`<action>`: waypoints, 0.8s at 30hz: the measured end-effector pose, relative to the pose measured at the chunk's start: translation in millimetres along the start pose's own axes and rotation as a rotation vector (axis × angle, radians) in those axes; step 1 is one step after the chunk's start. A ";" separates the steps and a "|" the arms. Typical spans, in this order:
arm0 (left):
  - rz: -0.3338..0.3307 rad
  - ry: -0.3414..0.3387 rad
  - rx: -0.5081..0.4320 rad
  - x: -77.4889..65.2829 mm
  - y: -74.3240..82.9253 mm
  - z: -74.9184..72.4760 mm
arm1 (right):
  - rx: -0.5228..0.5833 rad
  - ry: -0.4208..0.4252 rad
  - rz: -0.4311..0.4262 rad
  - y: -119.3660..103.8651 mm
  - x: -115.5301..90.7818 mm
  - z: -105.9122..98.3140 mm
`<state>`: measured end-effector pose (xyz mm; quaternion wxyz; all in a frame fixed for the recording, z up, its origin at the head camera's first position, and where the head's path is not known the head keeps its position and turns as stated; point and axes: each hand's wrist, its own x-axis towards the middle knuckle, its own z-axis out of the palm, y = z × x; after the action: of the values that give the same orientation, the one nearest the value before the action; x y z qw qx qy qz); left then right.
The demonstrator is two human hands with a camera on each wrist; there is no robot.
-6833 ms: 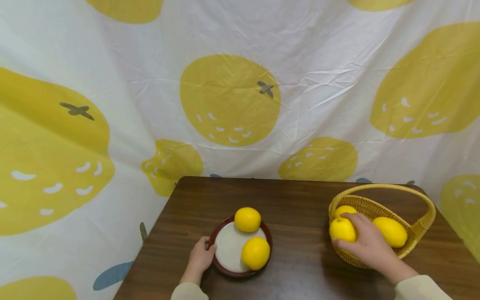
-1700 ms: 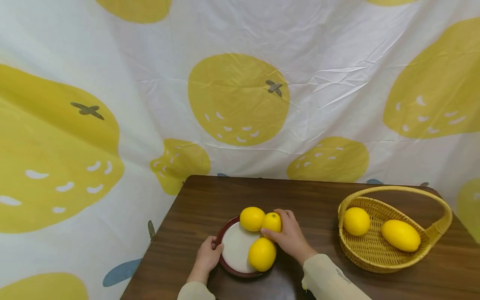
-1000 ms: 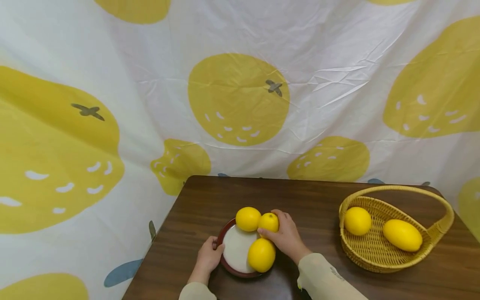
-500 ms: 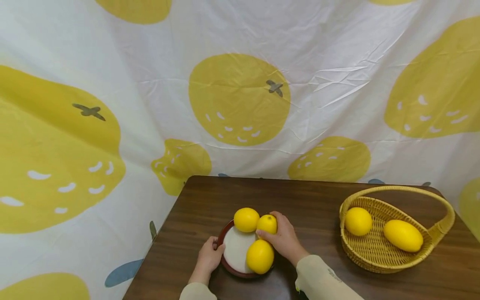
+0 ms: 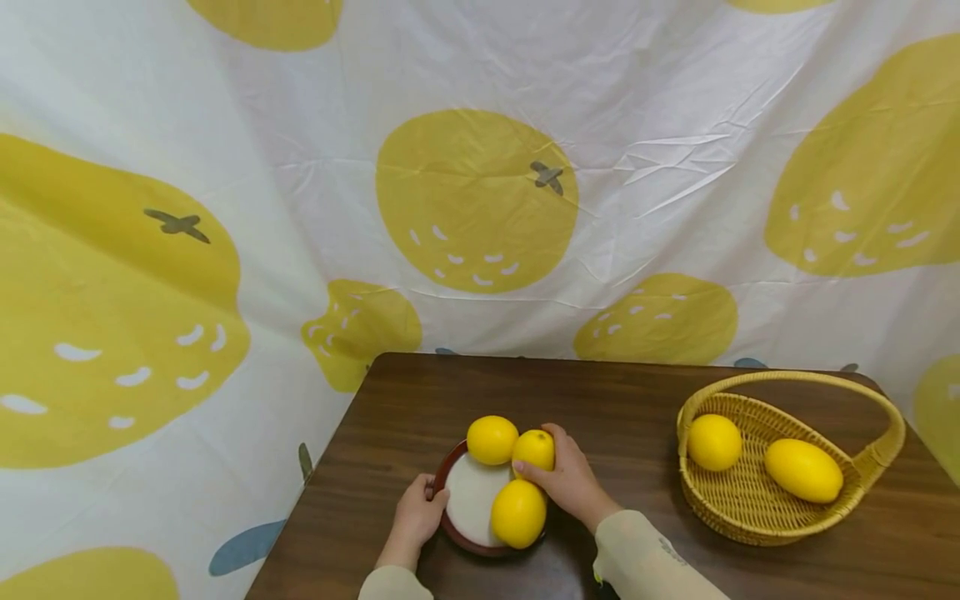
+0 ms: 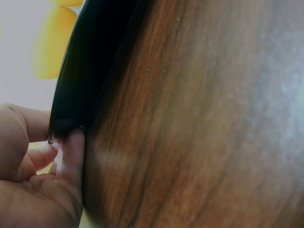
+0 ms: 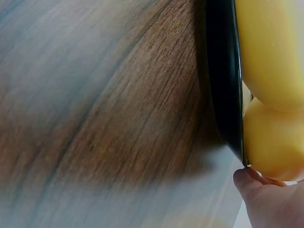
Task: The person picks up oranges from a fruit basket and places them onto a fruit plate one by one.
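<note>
Over the right side of the plate (image 5: 471,500), the fingers of the right hand (image 5: 573,482) are clamped on a lemon (image 5: 534,447), between the far lemon (image 5: 492,439) and the near lemon (image 5: 518,515); whether the plate bears its weight, I cannot tell. The left hand (image 5: 418,510) pinches the plate's left edge. That lemon has come across from the basket (image 5: 757,493) and edged slightly inward, its neighbours shifting too, so the plate seems to be gaining a third, while a round lemon (image 5: 715,442) and a long lemon (image 5: 804,471) lie in the basket, well apart on the counter (image 5: 615,400)
</note>
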<state>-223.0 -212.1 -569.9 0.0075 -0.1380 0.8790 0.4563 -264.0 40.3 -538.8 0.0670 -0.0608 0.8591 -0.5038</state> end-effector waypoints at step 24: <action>0.001 -0.014 -0.010 -0.3 -0.8 0.7 | 0.040 0.073 -0.050 2.0 -15.4 -19.0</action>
<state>-222.6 -211.9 -570.9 0.0127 -0.1345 0.8767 0.4616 -252.3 60.1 -530.5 0.0242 -0.0626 0.8488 -0.5244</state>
